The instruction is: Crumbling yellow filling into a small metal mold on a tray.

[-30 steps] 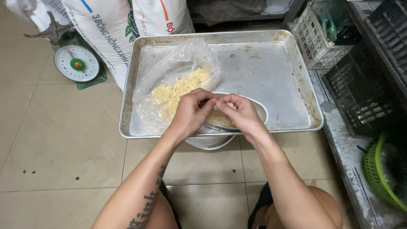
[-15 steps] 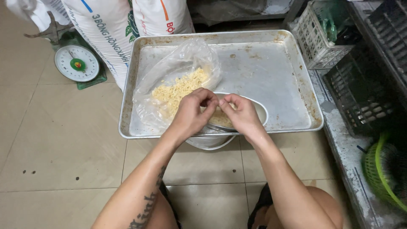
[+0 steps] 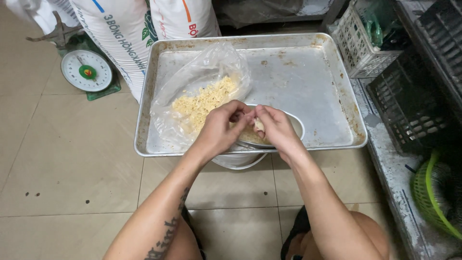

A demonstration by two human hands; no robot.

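My left hand (image 3: 222, 129) and my right hand (image 3: 275, 129) meet over a small metal bowl (image 3: 294, 126) that sits on a large metal tray (image 3: 308, 72). Together the fingers pinch a small pale lump of food (image 3: 259, 125) above the bowl. A clear plastic bag (image 3: 202, 91) with yellowish crumbly food lies on the tray just left of my hands. The bowl's contents are mostly hidden behind my hands.
A white bucket (image 3: 240, 161) shows under the tray's near edge. Two large white sacks (image 3: 144, 29) stand behind the tray, with a dial kitchen scale (image 3: 86, 71) to their left. White and black crates (image 3: 414, 96) and a green basket (image 3: 433, 192) line the right side.
My hands have stayed over the bowl; the fingers have drawn closer together around the pale lump.
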